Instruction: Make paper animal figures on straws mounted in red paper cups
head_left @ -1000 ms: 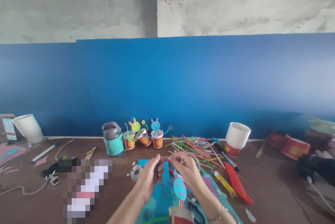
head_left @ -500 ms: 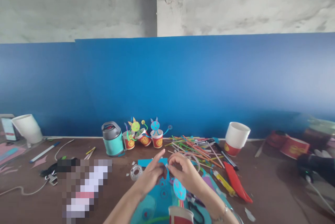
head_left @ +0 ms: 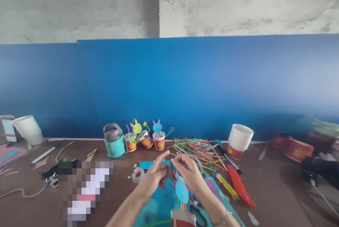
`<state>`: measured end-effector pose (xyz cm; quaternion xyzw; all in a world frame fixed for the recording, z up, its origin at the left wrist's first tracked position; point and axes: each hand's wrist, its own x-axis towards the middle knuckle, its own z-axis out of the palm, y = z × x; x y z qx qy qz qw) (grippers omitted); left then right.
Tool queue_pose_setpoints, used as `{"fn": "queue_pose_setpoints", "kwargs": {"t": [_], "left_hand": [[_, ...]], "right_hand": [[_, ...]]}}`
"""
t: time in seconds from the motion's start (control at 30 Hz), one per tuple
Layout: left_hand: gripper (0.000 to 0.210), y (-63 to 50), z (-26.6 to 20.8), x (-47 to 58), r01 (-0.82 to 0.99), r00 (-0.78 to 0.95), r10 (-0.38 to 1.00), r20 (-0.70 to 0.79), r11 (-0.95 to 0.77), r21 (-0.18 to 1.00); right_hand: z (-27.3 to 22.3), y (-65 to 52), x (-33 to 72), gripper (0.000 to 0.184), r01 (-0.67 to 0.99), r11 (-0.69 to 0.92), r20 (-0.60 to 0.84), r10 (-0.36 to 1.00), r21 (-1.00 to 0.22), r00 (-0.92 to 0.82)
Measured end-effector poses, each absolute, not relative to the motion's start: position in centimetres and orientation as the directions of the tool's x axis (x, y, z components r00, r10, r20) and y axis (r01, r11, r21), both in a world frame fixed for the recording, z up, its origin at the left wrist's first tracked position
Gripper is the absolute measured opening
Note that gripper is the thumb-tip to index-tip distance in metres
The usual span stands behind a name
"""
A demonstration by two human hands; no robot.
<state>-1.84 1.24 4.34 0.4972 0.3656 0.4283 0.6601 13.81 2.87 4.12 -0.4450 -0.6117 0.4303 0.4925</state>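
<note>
My left hand (head_left: pixel 155 178) and my right hand (head_left: pixel 186 170) are close together above blue paper on the desk. On the left hand the index finger points out while the other fingers curl in; whatever they hold is hidden. My right thumb and fingertips pinch together, with a tiny pale bit by the tips that I cannot make out. Just below the right hand stands a blue paper animal face (head_left: pixel 182 192) with ears, on coloured straws rising from a red and white paper cup (head_left: pixel 183 217). A blue paper sheet (head_left: pixel 161 205) with drawn round shapes lies beneath.
A clear tape roll (head_left: pixel 138 175) lies left of my hands. Behind are a teal lidded container (head_left: pixel 114 142), cups with paper animals (head_left: pixel 159 142) and a pile of coloured straws (head_left: pixel 196 151). To the right are stacked paper cups (head_left: pixel 239 140), a yellow tube (head_left: pixel 227 186) and a red pouch-like object (head_left: pixel 241 186).
My hands have shifted slightly, the right one a little rightward. A strip of blue that showed between them is now mostly hidden, and the ears of the blue face show more clearly.
</note>
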Motion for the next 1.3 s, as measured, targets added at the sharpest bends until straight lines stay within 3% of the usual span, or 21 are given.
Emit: {"fn": "queue_pose_setpoints", "kwargs": {"t": [0.17,0.3,0.93,1.3], "left_hand": [[0.064,1.0,4.9,-1.8,-0.34,0.443,0.89,-0.106,0.277,0.899],[0.061,0.7,5.2,-1.8,-0.373,0.45,0.881,-0.145,0.333,0.866],[0.057,0.5,5.3,-1.6,-0.383,0.489,0.864,-0.121,0.338,0.86],[0.055,0.5,5.3,-1.7,-0.349,0.483,0.868,-0.113,0.31,0.884]], "right_hand": [[4.4,3.0,14.0,0.042,0.003,0.201,0.201,0.979,-0.98,-0.042],[4.8,2.7,13.9,0.039,-0.008,0.17,0.17,0.984,-0.985,-0.048],[4.7,3.0,13.9,0.045,-0.063,0.109,0.114,0.991,-0.992,-0.075],[5.1,2.8,14.2,0.032,-0.083,0.068,0.074,0.994,-0.994,-0.074]]}}
